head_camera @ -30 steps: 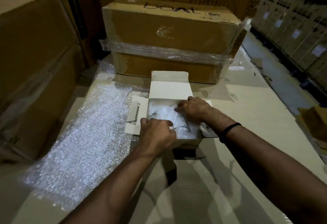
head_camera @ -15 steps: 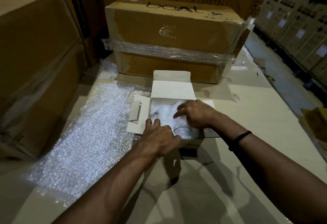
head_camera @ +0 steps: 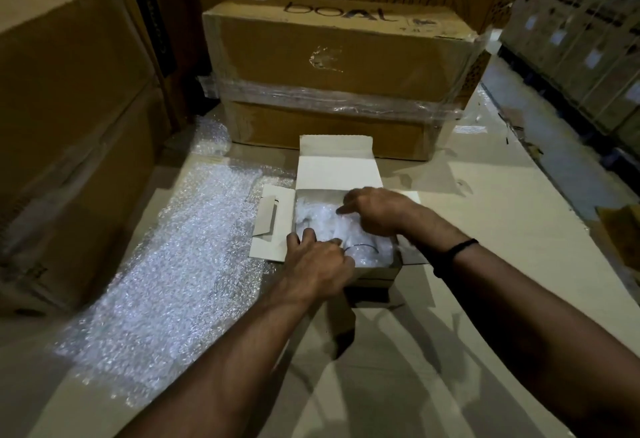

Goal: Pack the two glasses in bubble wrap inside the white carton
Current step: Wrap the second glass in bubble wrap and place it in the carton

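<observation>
Hands (head_camera: 343, 240) press loosely open on bubble wrap (head_camera: 322, 221) inside white carton (head_camera: 339, 176); brown box (head_camera: 346, 56) reads "boAt".

One white carton (head_camera: 339, 174), one loose bubble-wrap sheet (head_camera: 166, 275), two hands, one visible glass rim (head_camera: 362, 247).

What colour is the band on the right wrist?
Black wristband, a thin dark loop; seen in the head view.

The white carton (head_camera: 341, 174) stands open on a cardboard surface (head_camera: 485, 195), flaps spread. Inside lies bubble wrap (head_camera: 320, 217) with a glass rim (head_camera: 362, 247) visible near the front. The left hand (head_camera: 317, 264) rests on the near edge; the right hand (head_camera: 375, 212) presses the wrap. A loose bubble sheet (head_camera: 173, 264) lies left. A brown box (head_camera: 339, 56) stands far behind.
</observation>
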